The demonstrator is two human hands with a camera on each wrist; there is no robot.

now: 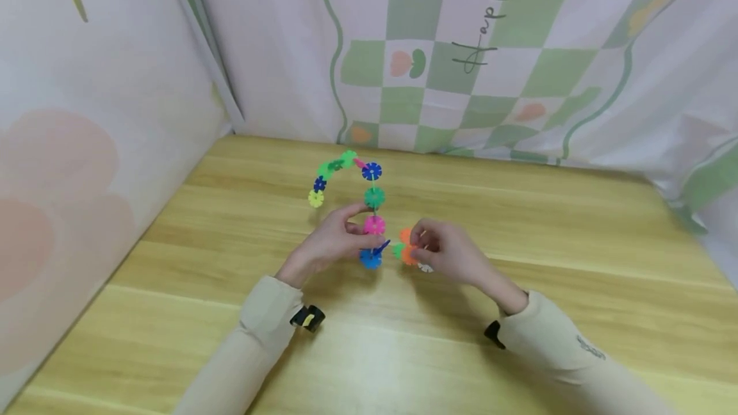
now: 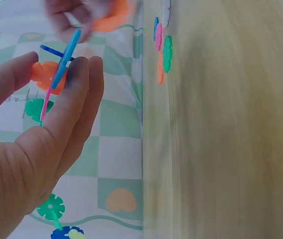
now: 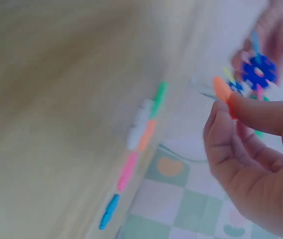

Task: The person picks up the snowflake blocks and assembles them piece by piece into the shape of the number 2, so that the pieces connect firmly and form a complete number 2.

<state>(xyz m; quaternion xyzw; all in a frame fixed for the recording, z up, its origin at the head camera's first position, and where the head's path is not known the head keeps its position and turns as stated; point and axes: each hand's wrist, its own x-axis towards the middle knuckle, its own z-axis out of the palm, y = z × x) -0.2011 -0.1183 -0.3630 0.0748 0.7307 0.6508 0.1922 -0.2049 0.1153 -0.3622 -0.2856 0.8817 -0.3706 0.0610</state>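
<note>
My left hand [image 1: 331, 239] grips the lower part of a chain of slotted plastic snowflake discs, its thumb and fingers around the pink disc [image 1: 374, 225]. Below that sit a light blue disc [image 1: 371, 259] and a dark blue disc [image 2: 52, 51]. From the hand the chain runs up past a teal disc [image 1: 374, 197] and a blue disc [image 1: 371, 171], then arches left to a yellow disc [image 1: 315, 198] at its far end. Just right of the chain, my right hand [image 1: 452, 250] pinches an orange snowflake disc [image 3: 222, 89] between thumb and fingers, apart from the chain.
Several loose discs lie on the wooden table [image 1: 548, 338] near my right hand, among them a green disc [image 2: 167, 54], a pink disc [image 3: 127, 171], a blue disc [image 3: 109, 211] and a white disc [image 1: 426, 268]. Printed curtains [image 1: 277, 50] hang along the table's back and sides.
</note>
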